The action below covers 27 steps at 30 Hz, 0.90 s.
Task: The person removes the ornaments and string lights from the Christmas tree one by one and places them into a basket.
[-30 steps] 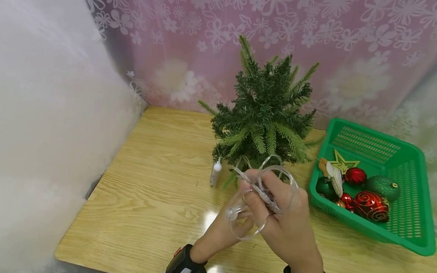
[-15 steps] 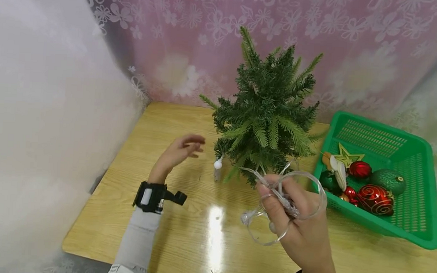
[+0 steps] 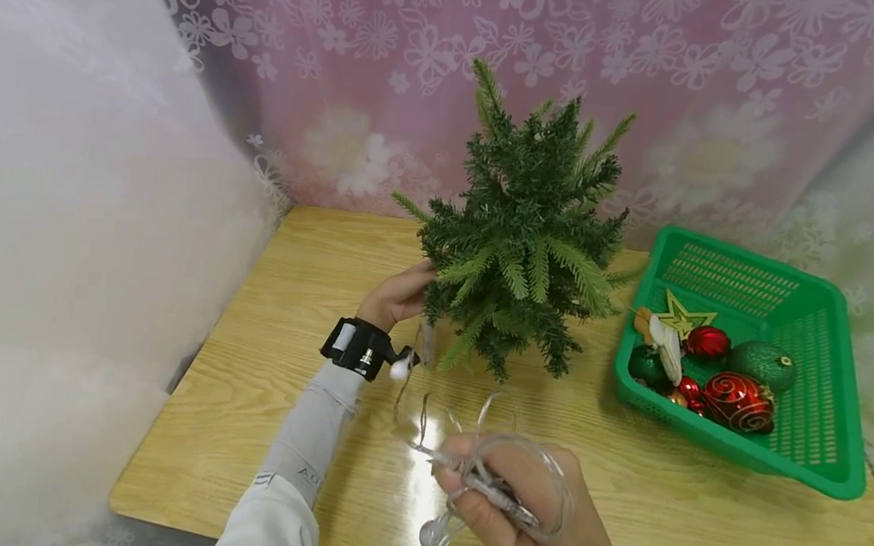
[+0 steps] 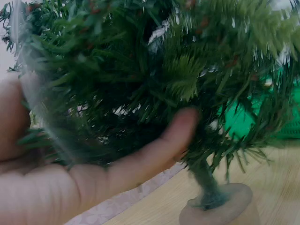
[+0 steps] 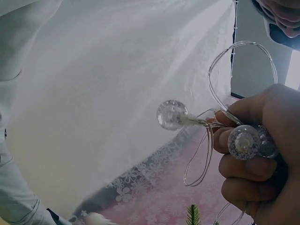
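Observation:
The small artificial Christmas tree (image 3: pixel 526 220) stands at the table's middle back. At its left side my left hand (image 3: pixel 400 294) reaches in among the lower branches; its fingertips are hidden by needles. In the left wrist view the thumb (image 4: pixel 154 157) lies straight along the greenery, above the round base (image 4: pixel 220 211). My right hand (image 3: pixel 536 496), low in front of the tree, grips a coiled bundle of string lights (image 3: pixel 495 489). Clear round bulbs (image 5: pixel 171 115) stick out from the fingers. A strand with a white bulb (image 3: pixel 401 368) hangs between the hands.
To the right is a green plastic basket (image 3: pixel 823 397) with red and green baubles (image 3: pixel 739 402), a star (image 3: pixel 682 316) and other ornaments. The wooden table (image 3: pixel 248 412) has its left edge beside a pale curtain (image 3: pixel 94 227). Pink flowered fabric (image 3: pixel 388 95) hangs behind.
My left hand left the right hand, swung left, then went into the tree's left side. My right hand, still gripping the string lights, has dropped toward me, and the strand is drawn out.

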Each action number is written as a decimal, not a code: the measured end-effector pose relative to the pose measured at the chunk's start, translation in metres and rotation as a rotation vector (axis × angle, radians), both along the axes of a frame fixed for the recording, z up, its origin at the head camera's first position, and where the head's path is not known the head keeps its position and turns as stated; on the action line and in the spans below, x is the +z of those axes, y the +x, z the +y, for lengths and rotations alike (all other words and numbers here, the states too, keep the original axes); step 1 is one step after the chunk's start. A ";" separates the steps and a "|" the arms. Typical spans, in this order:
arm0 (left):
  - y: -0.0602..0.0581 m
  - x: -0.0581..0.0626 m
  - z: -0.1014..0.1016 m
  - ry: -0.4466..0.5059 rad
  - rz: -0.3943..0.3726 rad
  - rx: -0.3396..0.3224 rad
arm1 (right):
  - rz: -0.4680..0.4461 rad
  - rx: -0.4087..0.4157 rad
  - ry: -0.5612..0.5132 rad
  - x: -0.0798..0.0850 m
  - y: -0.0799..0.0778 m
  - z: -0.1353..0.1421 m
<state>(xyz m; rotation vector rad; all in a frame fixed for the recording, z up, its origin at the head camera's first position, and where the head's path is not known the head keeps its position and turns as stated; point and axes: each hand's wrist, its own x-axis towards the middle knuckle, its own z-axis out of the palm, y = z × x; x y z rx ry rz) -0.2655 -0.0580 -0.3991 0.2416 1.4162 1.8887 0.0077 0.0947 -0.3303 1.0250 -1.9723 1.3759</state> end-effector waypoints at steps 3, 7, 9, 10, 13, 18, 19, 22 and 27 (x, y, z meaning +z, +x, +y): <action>0.003 -0.003 0.000 0.069 -0.066 0.047 | 0.045 0.006 -0.025 0.000 0.001 0.004; 0.008 -0.006 -0.005 0.162 -0.088 0.047 | 0.042 -0.024 -0.125 0.007 -0.002 0.016; 0.009 -0.008 -0.006 0.208 -0.084 0.031 | -0.008 -0.059 -0.159 0.010 -0.002 0.020; 0.010 -0.009 -0.007 0.217 -0.076 0.025 | -0.048 -0.061 -0.175 0.012 -0.002 0.020; 0.011 -0.013 -0.008 0.220 -0.055 0.010 | -0.126 -0.120 -0.165 0.013 -0.005 0.017; 0.011 -0.019 -0.010 0.219 -0.042 0.012 | -0.372 -0.230 -0.025 -0.005 -0.023 0.001; 0.011 -0.019 -0.010 0.230 -0.045 0.014 | -0.463 -0.253 0.014 -0.012 -0.028 -0.002; 0.012 -0.017 -0.013 0.205 -0.031 0.033 | -0.660 -0.340 0.118 -0.038 -0.047 -0.016; 0.016 -0.011 -0.012 0.122 0.002 0.026 | -0.712 -0.513 0.207 -0.084 -0.086 -0.035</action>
